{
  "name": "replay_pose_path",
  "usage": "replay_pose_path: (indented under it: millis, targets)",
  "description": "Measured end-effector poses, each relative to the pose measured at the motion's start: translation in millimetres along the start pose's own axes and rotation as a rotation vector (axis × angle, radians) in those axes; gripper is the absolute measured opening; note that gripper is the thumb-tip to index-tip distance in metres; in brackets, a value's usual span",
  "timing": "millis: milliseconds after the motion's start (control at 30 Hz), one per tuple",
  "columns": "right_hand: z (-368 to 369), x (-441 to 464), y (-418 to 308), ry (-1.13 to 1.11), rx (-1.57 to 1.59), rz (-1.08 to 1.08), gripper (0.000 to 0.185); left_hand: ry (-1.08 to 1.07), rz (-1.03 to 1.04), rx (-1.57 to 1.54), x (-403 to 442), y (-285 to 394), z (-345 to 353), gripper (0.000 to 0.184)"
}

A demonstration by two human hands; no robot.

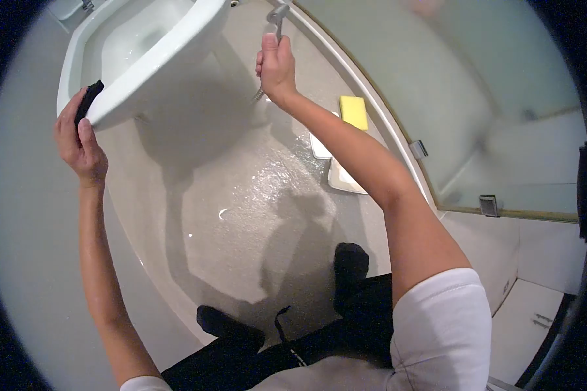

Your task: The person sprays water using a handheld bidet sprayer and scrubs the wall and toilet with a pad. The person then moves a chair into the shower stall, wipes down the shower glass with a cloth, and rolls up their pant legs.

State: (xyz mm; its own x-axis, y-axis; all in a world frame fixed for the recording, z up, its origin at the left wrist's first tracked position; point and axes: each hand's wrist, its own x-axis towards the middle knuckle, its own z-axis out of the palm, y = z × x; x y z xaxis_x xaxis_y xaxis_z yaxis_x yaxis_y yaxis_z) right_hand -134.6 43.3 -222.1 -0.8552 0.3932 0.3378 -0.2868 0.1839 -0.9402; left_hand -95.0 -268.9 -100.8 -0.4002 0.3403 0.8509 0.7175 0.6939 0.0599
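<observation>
Left hand (pixel 83 146) pinches a black pad (pixel 88 102) between thumb and fingers at the front rim of the toilet (pixel 104 107); right hand (pixel 279 65) is wrapped round the handle of a sprayer (pixel 278 14), thumb uppermost, its hose (pixel 259 95) hanging below the fist. Whether water is flowing cannot be told. Chief hazard: the floor (pixel 209 228) shines wet, and both feet, in what look like dark socks (pixel 351 256), rest on it; a slip is possible if weight shifts during the forward reach. Second: the pad sits at the rim's outer edge, so a loose pinch could let it drop. Third: a wet handle could turn in the right fist and throw spray off line. Fourth: the yellow sponge (pixel 353 113) and white trays (pixel 337 177) lie beneath or beside the right forearm, where a lowered elbow or swinging hose might knock them.
</observation>
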Motion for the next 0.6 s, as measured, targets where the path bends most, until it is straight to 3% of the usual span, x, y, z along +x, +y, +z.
replay_pose_path:
  millis: [200,300,500,600]
  targets:
    - [-7.9,10.8,30.5,0.291,0.007,0.184,0.05,0.009,0.008,0.026,1.0,1.7,0.0,0.032]
    - [-14.0,14.5,29.0,0.325,-0.032,0.088,0.05,0.035,0.006,-0.009,-0.3,0.3,3.0,0.032]
    - [-22.4,19.7,12.5,0.377,0.029,0.228,0.051,0.037,0.016,-0.06,-0.2,0.1,4.9,0.033]
    - [-20.8,28.7,11.6,0.405,0.047,0.158,0.051,0.017,0.039,0.001,2.3,3.1,2.4,0.033]
